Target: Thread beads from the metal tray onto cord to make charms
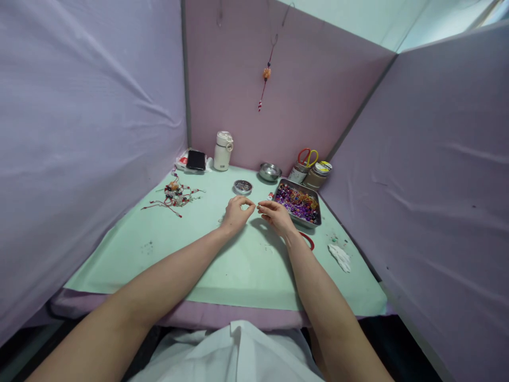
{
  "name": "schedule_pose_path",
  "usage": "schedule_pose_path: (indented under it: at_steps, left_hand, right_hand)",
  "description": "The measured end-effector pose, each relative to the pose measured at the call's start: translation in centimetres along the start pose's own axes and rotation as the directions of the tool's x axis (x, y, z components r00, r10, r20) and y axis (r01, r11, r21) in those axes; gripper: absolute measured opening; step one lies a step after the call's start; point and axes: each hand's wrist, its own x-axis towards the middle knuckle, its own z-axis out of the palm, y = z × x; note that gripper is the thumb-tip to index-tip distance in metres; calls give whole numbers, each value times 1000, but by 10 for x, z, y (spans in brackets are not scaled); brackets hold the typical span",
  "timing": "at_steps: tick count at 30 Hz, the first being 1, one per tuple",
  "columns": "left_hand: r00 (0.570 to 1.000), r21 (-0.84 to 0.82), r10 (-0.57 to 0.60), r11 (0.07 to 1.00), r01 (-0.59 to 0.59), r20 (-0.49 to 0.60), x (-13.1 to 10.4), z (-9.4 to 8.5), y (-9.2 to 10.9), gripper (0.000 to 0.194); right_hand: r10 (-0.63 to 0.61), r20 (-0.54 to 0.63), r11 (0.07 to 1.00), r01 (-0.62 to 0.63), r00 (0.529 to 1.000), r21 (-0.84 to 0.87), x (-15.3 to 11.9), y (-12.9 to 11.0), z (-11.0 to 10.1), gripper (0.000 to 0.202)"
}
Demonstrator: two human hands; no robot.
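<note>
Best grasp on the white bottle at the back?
I'd grip the white bottle around its body, below the lid, coming from the front: it stands upright, roughly cylindrical, with its near side unobstructed. Avoid the loop jutting right, and the phone lying to its left.

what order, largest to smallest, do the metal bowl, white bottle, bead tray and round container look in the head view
1. Bead tray
2. White bottle
3. Metal bowl
4. Round container, though only somewhat smaller than the bowl.
</note>
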Motion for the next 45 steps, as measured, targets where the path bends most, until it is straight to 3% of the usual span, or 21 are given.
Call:
schedule_pose_path:
  at_steps: [20,29,39,45]
  left_hand:
    - [1000,31,-21,999,20,24,0,1,0,9]
    - [998,-3,-3,1000,4,65,-1,0,0,12]
    - [958,-118,-193,968,221,211,3,1,-6,34]
    - [946,-183,-221,946,266,236,4,2,-8,28]
  right_hand:
    - [-35,15,997,36,999,-62,0,2,0,29]
    - [-166,52,970,172,985,-170,3,6,1,23]
    - [-382,57,841,372,923,-393,1,5,5,17]
    - [-399,86,814,396,913,-425,6,10,2,26]
